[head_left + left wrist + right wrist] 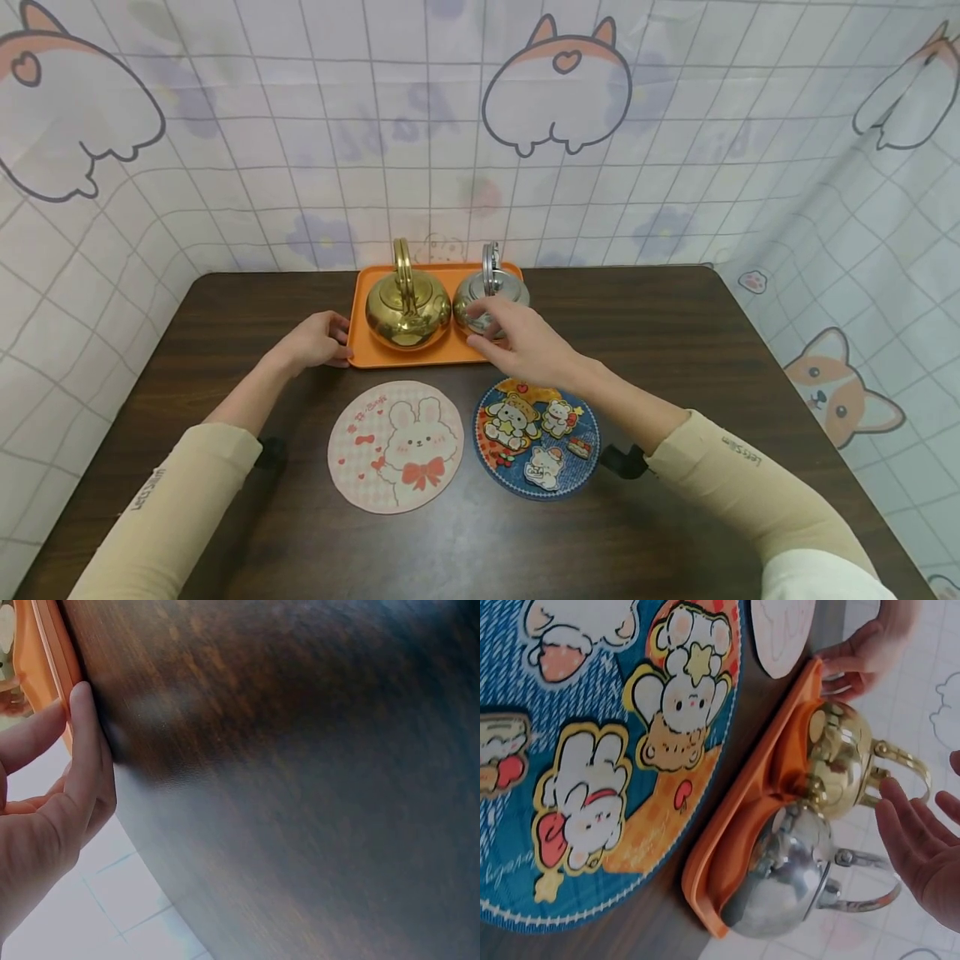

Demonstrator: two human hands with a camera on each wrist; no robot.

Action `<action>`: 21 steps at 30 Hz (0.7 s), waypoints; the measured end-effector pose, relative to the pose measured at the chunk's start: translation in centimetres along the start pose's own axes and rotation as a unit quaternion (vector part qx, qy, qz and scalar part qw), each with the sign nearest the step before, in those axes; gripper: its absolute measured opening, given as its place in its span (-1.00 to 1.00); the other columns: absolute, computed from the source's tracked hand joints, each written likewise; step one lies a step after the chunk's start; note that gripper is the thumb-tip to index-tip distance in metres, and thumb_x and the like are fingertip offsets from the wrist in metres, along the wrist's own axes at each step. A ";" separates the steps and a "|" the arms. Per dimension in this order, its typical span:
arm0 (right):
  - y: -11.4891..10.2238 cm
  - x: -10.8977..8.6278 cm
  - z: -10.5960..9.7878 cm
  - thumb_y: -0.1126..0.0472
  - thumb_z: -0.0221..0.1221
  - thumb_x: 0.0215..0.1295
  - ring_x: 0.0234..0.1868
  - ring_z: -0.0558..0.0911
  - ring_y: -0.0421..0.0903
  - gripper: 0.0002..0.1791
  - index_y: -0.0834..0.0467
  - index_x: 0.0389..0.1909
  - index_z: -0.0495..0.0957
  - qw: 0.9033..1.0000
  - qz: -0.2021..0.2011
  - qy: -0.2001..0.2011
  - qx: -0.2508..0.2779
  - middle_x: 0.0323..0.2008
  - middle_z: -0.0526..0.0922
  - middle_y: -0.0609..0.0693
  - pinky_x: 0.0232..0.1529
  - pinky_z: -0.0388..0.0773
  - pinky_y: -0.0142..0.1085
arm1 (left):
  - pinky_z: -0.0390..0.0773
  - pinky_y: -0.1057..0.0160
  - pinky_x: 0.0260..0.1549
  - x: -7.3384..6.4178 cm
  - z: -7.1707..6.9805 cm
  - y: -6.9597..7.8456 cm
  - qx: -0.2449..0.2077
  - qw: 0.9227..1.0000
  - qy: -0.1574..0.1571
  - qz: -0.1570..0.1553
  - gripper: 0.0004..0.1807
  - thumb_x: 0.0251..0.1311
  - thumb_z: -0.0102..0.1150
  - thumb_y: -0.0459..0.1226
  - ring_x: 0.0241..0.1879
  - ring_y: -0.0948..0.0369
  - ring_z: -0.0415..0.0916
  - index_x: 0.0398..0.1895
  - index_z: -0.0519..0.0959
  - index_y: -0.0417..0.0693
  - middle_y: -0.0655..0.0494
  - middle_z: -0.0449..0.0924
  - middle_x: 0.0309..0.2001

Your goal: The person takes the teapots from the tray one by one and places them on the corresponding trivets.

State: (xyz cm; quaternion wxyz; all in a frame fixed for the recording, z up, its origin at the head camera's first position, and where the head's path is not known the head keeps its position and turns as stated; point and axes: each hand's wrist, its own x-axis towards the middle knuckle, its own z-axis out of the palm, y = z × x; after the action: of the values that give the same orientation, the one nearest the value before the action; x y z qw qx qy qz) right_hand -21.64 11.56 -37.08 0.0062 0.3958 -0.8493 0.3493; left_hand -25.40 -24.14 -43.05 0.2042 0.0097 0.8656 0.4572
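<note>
Dark table [300,550]: gold kettle [408,323] and silver kettle [513,288] on the tray [361,343].
Left hand [315,340] pinches the tray's left end; right hand [531,340], empty, fingers loosely parted, is nearer the silver kettle, whose handle [487,268] runs front to back beyond them.

Glossy metal kettles [408,325], plastic tray [367,353]

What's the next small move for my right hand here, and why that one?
I'd probably curl the right hand round the raised handle of the silver kettle. That hand is close to the kettle with nothing in its fingers, while the left hand pinches the rim of the orange tray, which could help steady it.
</note>
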 end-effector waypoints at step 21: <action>-0.5 1.6 2.0 0.20 0.18 0.53 -0.13 0.63 -0.08 -0.54 0.26 0.35 0.40 0.998 -0.026 -0.005 0.058 0.16 0.53 0.10 -0.13 0.68 -0.14 | 0.76 0.14 -0.16 -0.2 -0.4 0.2 -0.032 0.999 -0.023 0.003 -0.34 0.37 0.13 -0.58 -0.19 0.04 0.61 0.41 0.06 -0.63 -0.36 0.33 0.02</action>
State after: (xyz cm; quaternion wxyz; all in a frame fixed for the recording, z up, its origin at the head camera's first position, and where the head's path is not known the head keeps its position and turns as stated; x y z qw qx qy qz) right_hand -21.88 9.07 -37.80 -0.0120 0.4195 -0.8170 0.3953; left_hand -25.38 -24.34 -42.60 0.2225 0.0164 0.8454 0.4853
